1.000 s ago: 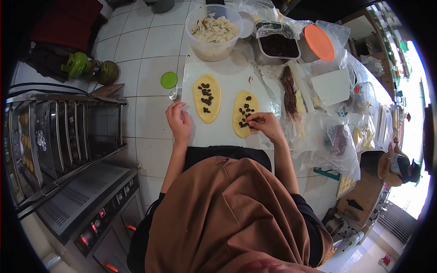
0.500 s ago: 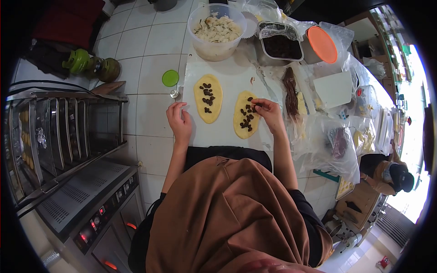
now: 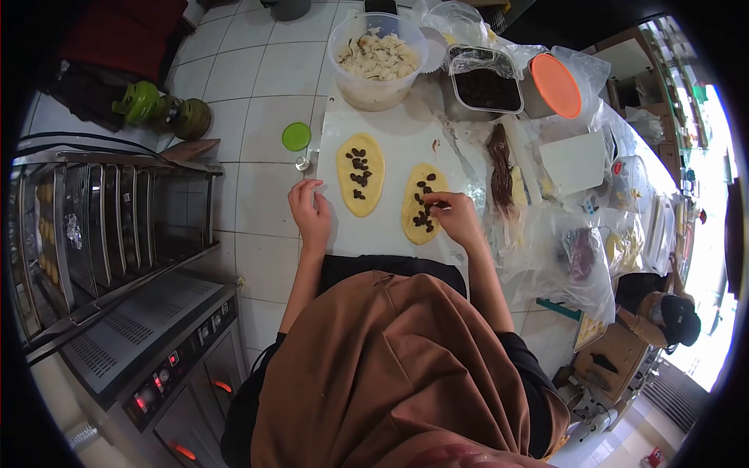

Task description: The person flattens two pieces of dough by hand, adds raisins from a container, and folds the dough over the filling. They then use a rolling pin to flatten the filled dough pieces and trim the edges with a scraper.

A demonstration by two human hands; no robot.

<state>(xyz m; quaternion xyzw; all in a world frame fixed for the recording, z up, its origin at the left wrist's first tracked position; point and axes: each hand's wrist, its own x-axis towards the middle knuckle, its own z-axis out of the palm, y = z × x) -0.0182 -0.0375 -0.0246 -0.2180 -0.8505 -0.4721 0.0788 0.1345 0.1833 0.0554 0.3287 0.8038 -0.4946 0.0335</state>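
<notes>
Two flat ovals of yellow dough lie on the white table, each topped with dark pieces. My right hand (image 3: 455, 216) is over the right dough oval (image 3: 414, 207), its thumb and fingertips pinched together at the dark pieces; whatever they hold is too small to name. The left dough oval (image 3: 371, 189) carries dark pieces down its middle, and no hand touches it. My left hand (image 3: 311, 212) rests at the table's left edge, fingers slightly curled and apart, holding nothing.
Behind the dough stand a tub of pale filling (image 3: 374, 91), a metal tin of dark pieces (image 3: 488, 90) and an orange lid (image 3: 556, 86). Plastic bags (image 3: 546, 269) lie right. A tray rack (image 3: 117, 234) stands left. Another person (image 3: 663, 316) is far right.
My right hand has moved down along the right dough oval, from its upper part to its middle. The view has shifted slightly. My left hand stays at the table edge.
</notes>
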